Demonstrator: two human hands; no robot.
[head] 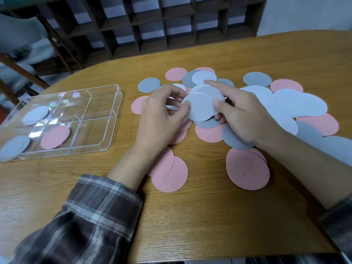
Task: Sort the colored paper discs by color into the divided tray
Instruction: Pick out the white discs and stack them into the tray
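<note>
A small stack of white paper discs (202, 105) is held just above the pile at the table's centre. My left hand (162, 119) pinches its left edge with thumb and fingers. My right hand (245, 115) grips its right edge, index finger stretched over the top. Pink discs (247, 170), grey discs (257, 79) and white discs (302, 104) lie scattered and overlapping around both hands. The clear divided tray (106, 134) sits to the left; it holds white discs (35, 115) in a far-left compartment, a pink disc (55, 137) and more pale discs (15, 146) at the near left.
The wooden table (190, 216) has a curved far edge and bare surface near me. A dark wooden shelf grid (162, 25) stands behind the table. A chair (22, 40) stands at the far left.
</note>
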